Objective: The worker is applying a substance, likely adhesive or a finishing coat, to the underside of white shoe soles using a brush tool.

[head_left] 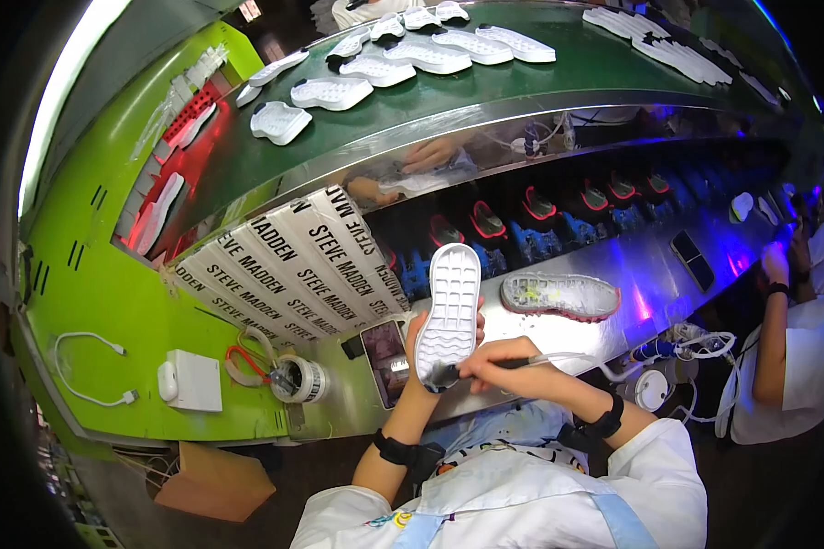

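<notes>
My left hand [417, 331] is closed around the edges of a white shoe sole [453, 293], held upright with its gridded hollow side facing me. Between the fingers of my right hand [513, 368] is a dark brush [494, 363] with a pale hose [568, 355] running from its back end. Its bristles touch the lower end of the sole, where the surface looks grey and wet. On the metal bench just beyond my right hand lies a second sole [558, 296], greyish with a reddish edge and yellow-green marks inside.
A green conveyor belt [485, 87] carries several white soles. Below it stand several dark shoes [488, 220]. To the left are a printed box [293, 265], a phone [386, 361], a white pot [299, 378] and a green table [137, 348]. A co-worker's arm [772, 339] is at right.
</notes>
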The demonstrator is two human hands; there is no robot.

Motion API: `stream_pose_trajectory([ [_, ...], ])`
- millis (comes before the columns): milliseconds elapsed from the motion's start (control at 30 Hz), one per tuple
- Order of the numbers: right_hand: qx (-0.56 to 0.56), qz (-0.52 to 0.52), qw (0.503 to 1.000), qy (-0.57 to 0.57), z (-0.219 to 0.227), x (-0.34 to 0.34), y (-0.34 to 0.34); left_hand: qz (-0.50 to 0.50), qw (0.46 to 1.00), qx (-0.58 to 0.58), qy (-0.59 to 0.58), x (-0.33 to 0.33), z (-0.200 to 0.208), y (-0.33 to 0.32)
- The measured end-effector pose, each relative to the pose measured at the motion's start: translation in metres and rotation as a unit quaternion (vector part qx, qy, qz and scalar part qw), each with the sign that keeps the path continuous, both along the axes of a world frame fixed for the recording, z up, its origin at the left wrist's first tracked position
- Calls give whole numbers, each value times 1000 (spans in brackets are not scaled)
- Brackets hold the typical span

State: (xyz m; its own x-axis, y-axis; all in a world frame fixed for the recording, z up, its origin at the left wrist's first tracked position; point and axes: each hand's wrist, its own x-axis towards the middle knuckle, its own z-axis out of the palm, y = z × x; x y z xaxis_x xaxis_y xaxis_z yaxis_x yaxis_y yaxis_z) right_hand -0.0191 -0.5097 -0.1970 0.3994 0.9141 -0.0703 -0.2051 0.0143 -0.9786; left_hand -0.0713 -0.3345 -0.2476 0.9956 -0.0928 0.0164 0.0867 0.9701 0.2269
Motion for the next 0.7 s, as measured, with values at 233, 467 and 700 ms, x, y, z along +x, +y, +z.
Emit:
stream_pose_trajectory([
  [233,159,18,937,-310,20,12,-4,-119,988,79,63,15,17,8],
  [467,116,61,940,-316,34,21,-22,-221,919,229,233,24,51,-3],
  [700,105,31,940,-322,21,35,-43,-214,849,423,232,23,64,2],
])
